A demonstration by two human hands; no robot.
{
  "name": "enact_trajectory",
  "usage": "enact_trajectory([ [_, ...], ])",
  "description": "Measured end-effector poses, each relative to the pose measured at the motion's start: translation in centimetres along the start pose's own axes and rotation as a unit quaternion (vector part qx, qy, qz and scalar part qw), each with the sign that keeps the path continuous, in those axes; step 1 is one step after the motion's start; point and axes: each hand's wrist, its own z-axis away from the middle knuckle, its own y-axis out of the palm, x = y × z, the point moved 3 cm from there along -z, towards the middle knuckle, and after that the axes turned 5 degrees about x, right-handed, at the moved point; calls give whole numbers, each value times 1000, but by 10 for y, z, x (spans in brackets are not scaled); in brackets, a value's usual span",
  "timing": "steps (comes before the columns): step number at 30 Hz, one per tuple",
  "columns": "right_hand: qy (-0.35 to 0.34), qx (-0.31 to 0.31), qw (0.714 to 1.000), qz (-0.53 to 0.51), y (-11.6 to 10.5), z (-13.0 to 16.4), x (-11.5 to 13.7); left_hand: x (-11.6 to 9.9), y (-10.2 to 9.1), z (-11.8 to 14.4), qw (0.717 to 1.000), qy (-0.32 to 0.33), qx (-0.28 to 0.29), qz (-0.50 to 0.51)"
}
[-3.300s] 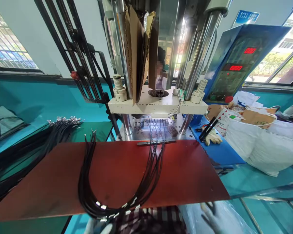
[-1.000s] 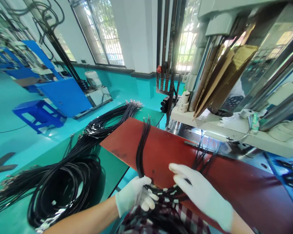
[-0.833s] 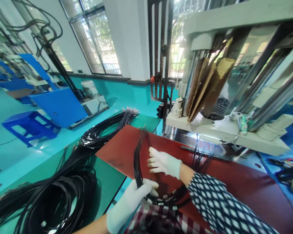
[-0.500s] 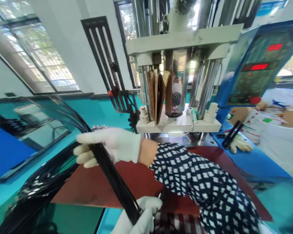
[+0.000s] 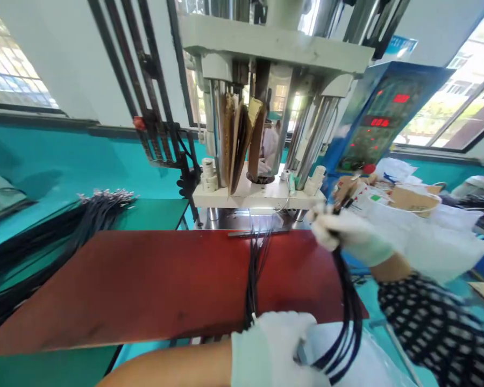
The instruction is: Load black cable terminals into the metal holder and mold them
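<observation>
the right hand point(image 5: 349, 234) in its white glove is now out on the right side, near the white bags point(image 5: 427, 242). half a second ago it was far over on the left, gripping the same bunch of black cables point(image 5: 349, 317) above the red board point(image 5: 145, 279). so the bunch has been swung across from left to right. its fingers are closed around the top end of the bunch, and the cables hang down in a curve from there.

the left hand point(image 5: 274, 349) is low at the near edge of the board. it is curled round the bottom of the loop, where the cables bend. it looks closed on them, though the picture is blurry there.

a second set of black cables point(image 5: 258, 258) still runs up the board into the press machine point(image 5: 262, 123), just as before. the big pile of cables point(image 5: 44, 242) on the left has not moved.

to me this means the lifted bunch is leaving the board, while the set in the machine stays put.
</observation>
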Motion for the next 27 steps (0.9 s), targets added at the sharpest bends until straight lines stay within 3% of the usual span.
enact_trajectory([
  [2, 68, 68, 995, -25, 16, -6, -55, 10, -46, -3, 990, 24, -112, 81],
  [4, 114, 92, 986, -81, 36, -14, -93, 26, -95, -10, 954, 52, -251, 155],
  [6, 136, 112, 976, -130, 57, -22, -114, 44, -131, -22, 918, 81, -303, 242],
  [9, 175, 165, 956, -167, 80, -34, -126, 58, -153, -45, 922, 133, -208, 299],
  [12, 218, 198, 939, -176, 92, -47, -133, 54, -148, -60, 945, 166, -94, 264],
  [16, 238, 146, 948, -153, 96, -61, -147, 51, -131, -69, 953, 135, -3, 271],
  [18, 237, 102, 958, -127, 95, -64, -152, 58, -132, -67, 950, 119, -19, 287],
  [20, 219, 58, 968, -106, 93, -64, -151, 70, -147, -61, 962, 103, -114, 225],
  [22, 203, 36, 974, -90, 91, -62, -146, 84, -168, -53, 967, 57, -244, 46],
  [23, 204, 38, 975, -81, 92, -61, -142, 90, -177, -50, 956, 19, -283, -71],
  [25, 221, 60, 971, -67, 95, -59, -135, 99, -187, -55, 922, -55, -263, -279],
  [27, 237, 84, 967, -33, 101, -59, -130, 105, -187, -68, 894, -101, -185, -396],
])
